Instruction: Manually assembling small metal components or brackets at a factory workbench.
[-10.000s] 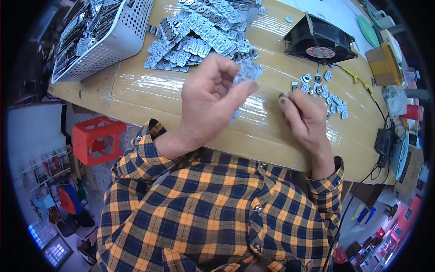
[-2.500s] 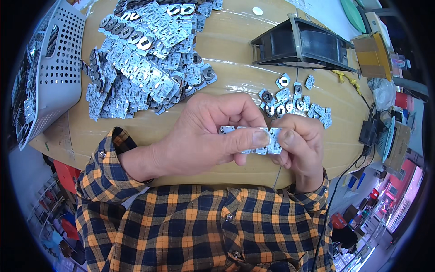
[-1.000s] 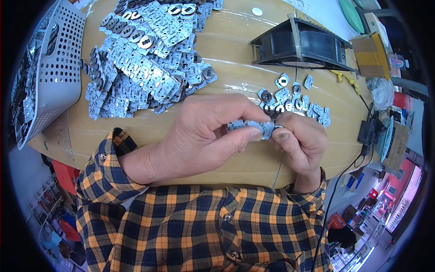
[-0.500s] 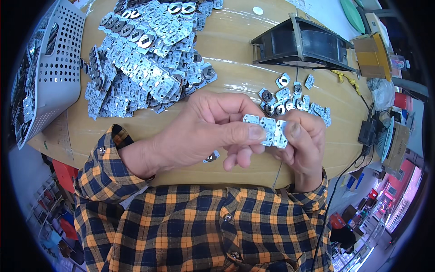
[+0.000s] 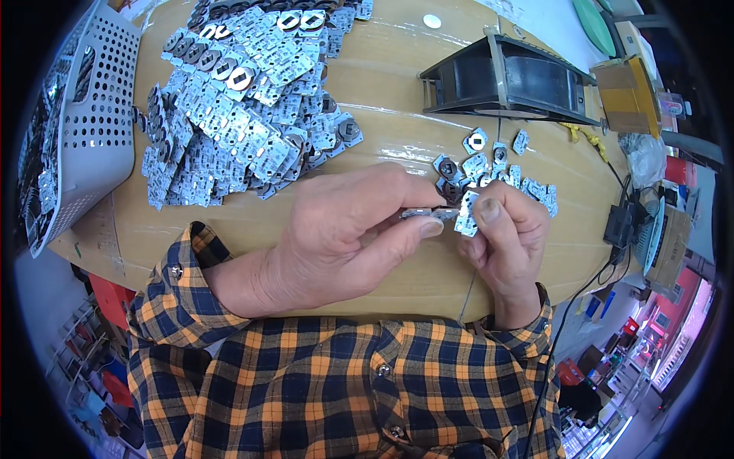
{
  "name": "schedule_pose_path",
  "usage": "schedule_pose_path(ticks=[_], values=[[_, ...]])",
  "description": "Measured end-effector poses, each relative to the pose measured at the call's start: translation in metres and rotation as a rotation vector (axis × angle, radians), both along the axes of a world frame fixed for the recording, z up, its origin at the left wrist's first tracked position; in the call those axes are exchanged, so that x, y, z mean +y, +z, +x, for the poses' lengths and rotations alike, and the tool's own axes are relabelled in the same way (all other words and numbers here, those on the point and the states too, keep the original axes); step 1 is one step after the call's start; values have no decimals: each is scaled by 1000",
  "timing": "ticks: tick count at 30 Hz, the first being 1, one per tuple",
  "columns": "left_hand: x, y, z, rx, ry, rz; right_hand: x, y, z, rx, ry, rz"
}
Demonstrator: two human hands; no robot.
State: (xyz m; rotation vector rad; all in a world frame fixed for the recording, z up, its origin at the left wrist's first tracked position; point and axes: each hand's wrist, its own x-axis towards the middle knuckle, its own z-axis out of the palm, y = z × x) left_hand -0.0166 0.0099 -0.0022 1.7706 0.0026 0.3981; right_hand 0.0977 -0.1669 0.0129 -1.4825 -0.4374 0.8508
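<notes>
Okay, far left: white perforated basket (image 5: 99, 118), packed, then a big heaped pile of circuit boards (image 5: 229, 126) on the tan table (image 5: 367, 298). Next, my left hand (image 5: 336, 237): thumb and forefinger pinched almost together on a thin strip of boards (image 5: 428, 214), tilted nearly edge-on; other fingers mostly hidden. Just right of it, a small board (image 5: 466, 214) stands face-on, its right edge clamped between thumb and curled forefinger of my right hand (image 5: 508, 237). Can't tell if board and strip are joined or only meeting. Behind my right hand lie loose boards (image 5: 475, 141), some with round metal holders; black fan (image 5: 501, 76) beyond.

Risks, my guess: uneven twisting could crack a board off the line; thumb pressure could damage small parts; a weak edge grip could let a piece slip onto the table.
</notes>
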Motion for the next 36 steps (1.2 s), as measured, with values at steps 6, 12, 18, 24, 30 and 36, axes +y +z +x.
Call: schedule_pose_path(ticks=[6, 12, 18, 24, 30, 36], values=[[-4, -2, 1, -99, 82, 113, -1, 1, 2, -115, 108, -29], [-5, -2, 0, -71, 112, 81, -2, -1, 3, -70, 97, 4], [-5, -7, 2, -218, 73, 159, -1, 1, 1, -94, 61, -13], [2, -4, 0, 35, -16, 71, -2, -3, 20, -930, 168, -88], [-8, -7, -1, 208, -82, -543, -4, 4, 13, -756, 81, -41], [0, -3, -2, 168, -202, -291, 0, 4, 13, -748, 281, 10]])
